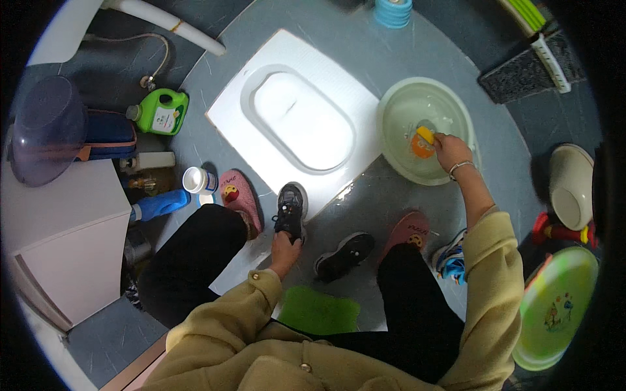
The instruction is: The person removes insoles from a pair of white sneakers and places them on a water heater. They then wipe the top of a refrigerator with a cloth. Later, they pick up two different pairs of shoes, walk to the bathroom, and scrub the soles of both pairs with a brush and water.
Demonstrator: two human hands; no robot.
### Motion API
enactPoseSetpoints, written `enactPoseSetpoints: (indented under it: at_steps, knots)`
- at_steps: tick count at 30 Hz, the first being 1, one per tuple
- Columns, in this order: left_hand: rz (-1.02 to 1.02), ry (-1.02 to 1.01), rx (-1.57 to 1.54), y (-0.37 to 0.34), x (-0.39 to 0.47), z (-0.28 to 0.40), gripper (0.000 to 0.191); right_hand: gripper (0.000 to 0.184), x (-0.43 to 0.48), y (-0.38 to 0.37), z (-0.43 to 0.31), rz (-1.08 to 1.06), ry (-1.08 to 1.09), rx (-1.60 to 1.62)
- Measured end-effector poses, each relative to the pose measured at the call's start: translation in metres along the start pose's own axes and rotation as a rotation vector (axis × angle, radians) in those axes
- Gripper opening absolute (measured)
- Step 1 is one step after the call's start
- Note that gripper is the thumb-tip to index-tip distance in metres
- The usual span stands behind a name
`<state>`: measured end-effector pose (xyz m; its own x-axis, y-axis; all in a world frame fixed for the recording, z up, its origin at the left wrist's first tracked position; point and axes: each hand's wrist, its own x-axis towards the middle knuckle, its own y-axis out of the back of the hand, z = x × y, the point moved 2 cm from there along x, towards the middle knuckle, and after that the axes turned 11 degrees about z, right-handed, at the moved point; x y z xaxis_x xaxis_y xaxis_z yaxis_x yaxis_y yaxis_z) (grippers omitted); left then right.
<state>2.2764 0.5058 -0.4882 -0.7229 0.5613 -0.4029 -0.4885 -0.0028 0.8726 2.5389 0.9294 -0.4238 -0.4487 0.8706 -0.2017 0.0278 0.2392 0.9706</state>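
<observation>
With my left hand (285, 256) I grip the heel end of a black sneaker (290, 207), whose toe reaches over the corner of a white squat toilet (225, 110). My right hand (451, 152) is over a pale green basin (401, 161) and pinches a yellow sponge or brush (425, 135); which of the two I cannot tell. Water seems to fill the basin, and an orange shape shows inside it below the yellow piece. A second black shoe (345, 256) lies on the wet floor between my feet, apart from both hands.
An opened white tub (195, 180) stands left of my pink slipper (240, 198), near a green jug (165, 112) and a blue bottle (164, 204). Blue-and-white shoes (452, 259) lie right of my other foot. A patterned green basin (557, 308) leans at the right.
</observation>
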Motion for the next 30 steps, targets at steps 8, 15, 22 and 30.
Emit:
enactPoseSetpoints:
  at_steps: [8,15,22,30]
  knots:
    - [-0.197,-0.189,0.283,-0.017,-0.005,-0.002,0.045,0.033,-0.001,-0.073,-0.023,0.018,-0.21,-0.029]
    - [0.177,-0.223,-0.094,0.015,0.052,0.042,0.029,0.033,-0.01,-0.039,-0.03,0.252,-0.318,0.607]
    - [0.103,-0.092,-0.743,0.077,0.082,0.141,0.022,0.031,-0.095,-0.032,-0.12,0.231,0.042,1.078]
    - [0.096,-0.323,-0.748,0.088,0.041,0.185,0.014,0.034,-0.078,-0.015,-0.152,0.395,0.138,0.829]
